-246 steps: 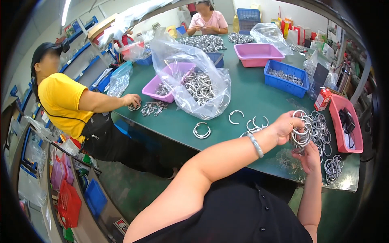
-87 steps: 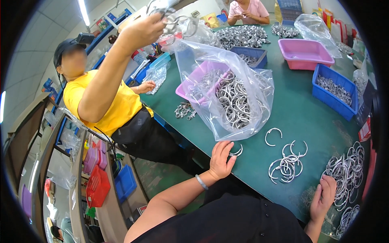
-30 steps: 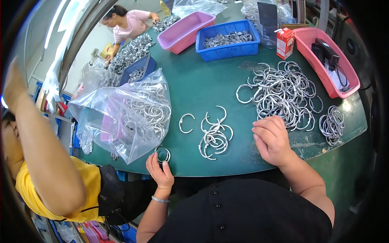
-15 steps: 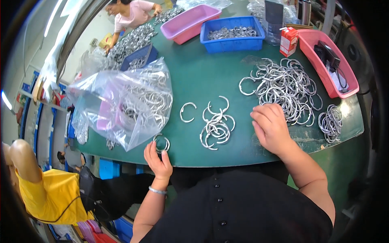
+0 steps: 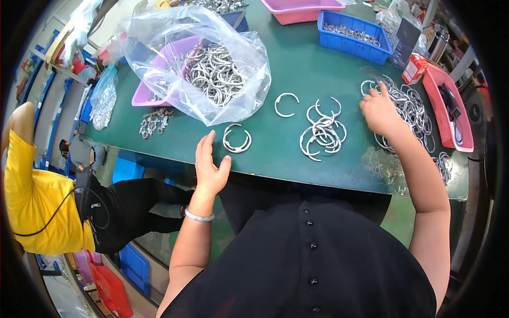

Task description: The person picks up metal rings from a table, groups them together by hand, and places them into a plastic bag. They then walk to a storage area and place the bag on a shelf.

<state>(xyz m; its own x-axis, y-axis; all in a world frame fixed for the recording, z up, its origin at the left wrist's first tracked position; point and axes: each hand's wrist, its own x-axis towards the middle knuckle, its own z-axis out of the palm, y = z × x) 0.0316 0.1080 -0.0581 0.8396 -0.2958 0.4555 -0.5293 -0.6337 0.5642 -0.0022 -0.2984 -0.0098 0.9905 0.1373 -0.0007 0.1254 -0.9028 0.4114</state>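
Note:
My left hand (image 5: pixel 210 165) hovers at the table's front edge, thumb and fingers spread, with nothing in it. Just beyond its fingertips lie a couple of open silver metal rings (image 5: pixel 236 150). A single C-shaped ring (image 5: pixel 286 115) rests farther off, and a small heap of several such rings (image 5: pixel 324 130) lies to its right. My right hand (image 5: pixel 383 114) reaches over the left side of a large ring pile (image 5: pixel 412 111), index finger stretched out and the other fingers slightly bent. Its fingertips are by a ring (image 5: pixel 364 85) at the pile's edge; I see nothing gripped.
A clear plastic bag (image 5: pixel 249 100) with rings covers part of a pink tub (image 5: pixel 142 95) at left. Small metal parts (image 5: pixel 154 123) lie before it. Beyond are a blue bin (image 5: pixel 352 46), a red carton (image 5: pixel 414 69) and a pink basket (image 5: pixel 442 114). A person in yellow (image 5: pixel 47 204) is at left.
My view has shifted, so the table things sit differently in the picture. My left hand has drawn back from the rings beside it. My right hand has moved toward the pile's far left edge.

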